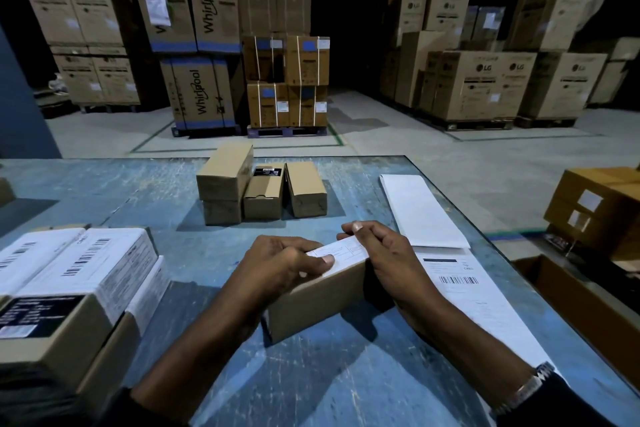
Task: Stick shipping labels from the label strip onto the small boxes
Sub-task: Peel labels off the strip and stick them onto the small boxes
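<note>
Label point(341, 250) under both hands, on box point(318, 298)

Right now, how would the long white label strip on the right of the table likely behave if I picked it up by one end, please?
The label strip looks thin and paper-flat, so it would probably flop and bend. It seems light, likely sliding easily on the table. Being long, it may drag or crease.

A plain brown cardboard box point(313, 302) carried a white printed label point(341, 250); at twelve o'clock, the scuffed blue tabletop point(138, 191) showed white scratches.
</note>
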### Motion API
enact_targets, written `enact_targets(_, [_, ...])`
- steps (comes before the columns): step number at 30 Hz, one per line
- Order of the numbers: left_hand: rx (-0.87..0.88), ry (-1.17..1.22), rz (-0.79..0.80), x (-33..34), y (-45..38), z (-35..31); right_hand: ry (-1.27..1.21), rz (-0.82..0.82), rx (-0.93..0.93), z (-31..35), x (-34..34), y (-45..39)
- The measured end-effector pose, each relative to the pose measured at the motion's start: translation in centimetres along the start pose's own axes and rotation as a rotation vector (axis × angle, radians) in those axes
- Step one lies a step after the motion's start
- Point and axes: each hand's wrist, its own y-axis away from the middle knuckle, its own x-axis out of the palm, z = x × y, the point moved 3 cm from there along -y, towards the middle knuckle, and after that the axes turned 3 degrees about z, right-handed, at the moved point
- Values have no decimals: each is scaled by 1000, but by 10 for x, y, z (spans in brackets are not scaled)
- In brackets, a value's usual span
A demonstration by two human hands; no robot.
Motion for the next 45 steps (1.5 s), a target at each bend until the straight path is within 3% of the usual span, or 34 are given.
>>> enact_targets(9, [82, -83, -225, 1, -1, 4, 210, -80, -30, 13, 6, 17])
enact_targets(13, [88, -125, -274, 1, 0, 4, 74, -98, 8, 9, 4, 11])
enact_targets(17, [64, -164, -221, 3, 0, 2, -89, -94, 23, 0, -2, -2])
enact_targets(23, [83, -386, 131, -7, 2, 0, -176, -67, 134, -5, -6, -5])
enact_targets(25, [179, -450, 122, -8, 1, 2, -235, -78, 164, -2, -7, -4])
enact_targets(28, [414, -545, -17, -9, 6, 0, -377, -61, 195, 9, -10, 0])
enact_targets(31, [778, -799, -225, -13, 14, -9, -326, 70, 106, 19, -10, 6])
enact_targets(34, [895, -936, -295, -13, 13, -10, -331, 198, 73, 18, -4, 11])
enact_targets(40, [715, -773, -179, -16, 6, -5, -369, 156, -15, 20, -10, 11])
enact_targets(45, [580, -776, -235, -29, -1, -3, -444, 309, -57, 22, -10, 13])
